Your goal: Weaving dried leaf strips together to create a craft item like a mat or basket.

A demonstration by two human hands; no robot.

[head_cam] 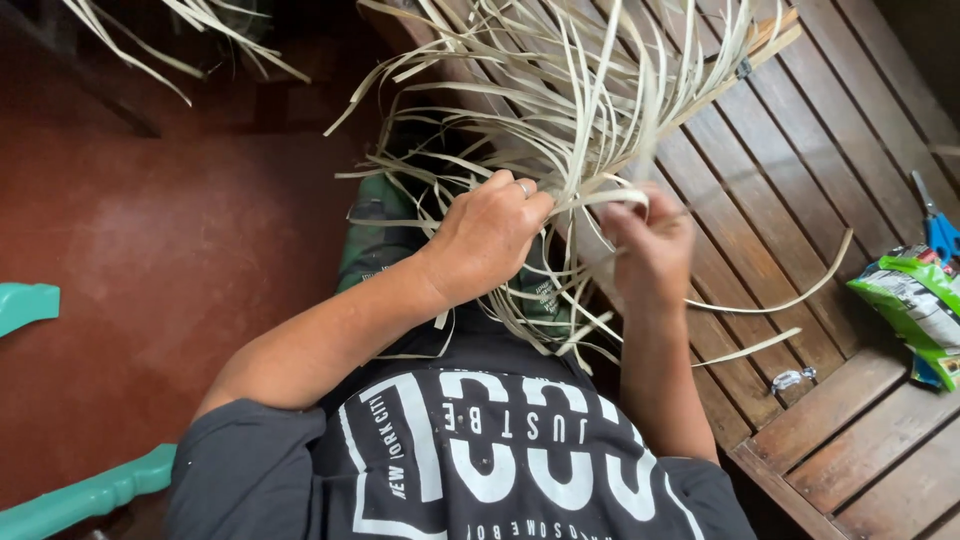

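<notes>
A loose bundle of pale, flat weaving strips [580,110] fans out over my lap and the wooden bench. My left hand [490,235], with a ring on one finger, is closed around a cluster of the strips where they gather. Just to its right, my right hand [650,245] pinches other strips of the same bundle; it looks blurred. A bent strip bridges the two hands. The woven part under the hands is mostly hidden.
A slatted brown wooden bench [800,180] lies to the right. On it are blue-handled scissors [938,225], a green snack packet [915,300] and a small crumpled wrapper [792,378]. Teal chair parts [70,495] stand at the left over a red floor [160,250].
</notes>
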